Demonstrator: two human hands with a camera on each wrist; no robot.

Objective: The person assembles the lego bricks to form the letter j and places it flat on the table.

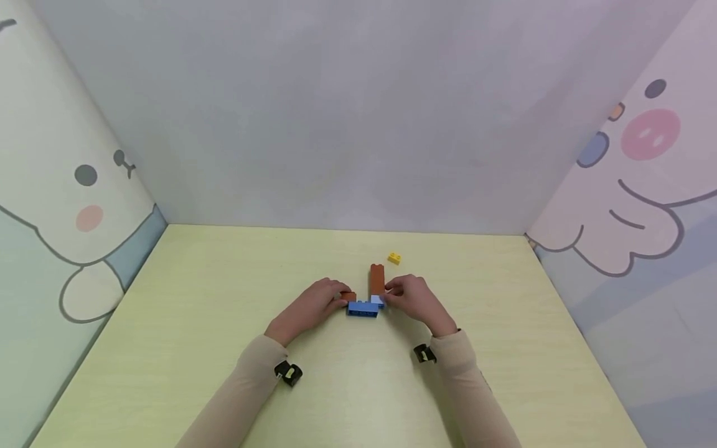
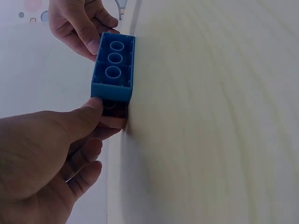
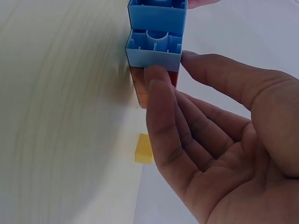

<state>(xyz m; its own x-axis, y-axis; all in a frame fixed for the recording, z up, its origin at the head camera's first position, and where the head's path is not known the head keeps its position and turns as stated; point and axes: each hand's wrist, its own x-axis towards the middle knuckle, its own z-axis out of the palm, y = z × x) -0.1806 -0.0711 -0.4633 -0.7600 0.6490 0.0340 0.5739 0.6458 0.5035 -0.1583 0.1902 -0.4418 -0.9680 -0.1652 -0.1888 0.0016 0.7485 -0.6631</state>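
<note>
A blue toy brick [image 1: 363,309] lies on its side on the table, its hollow underside facing the near edge. My left hand [image 1: 315,306] pinches an orange-brown brick [image 1: 350,297] at the blue brick's left end, the thumb by the corner where the two meet. At the other end, a light blue brick [image 3: 154,56] adjoins the blue one, and my right hand [image 1: 414,298] holds it between thumb and index finger. Behind it a long orange-brown brick [image 1: 377,279] stretches away from me. How the studs join is hidden.
A small yellow brick [image 1: 394,257] lies farther back, just right of the long orange-brown one. The pale wooden table [image 1: 224,267] meets a plain grey back wall [image 1: 336,124], with cartoon-printed panels on both sides.
</note>
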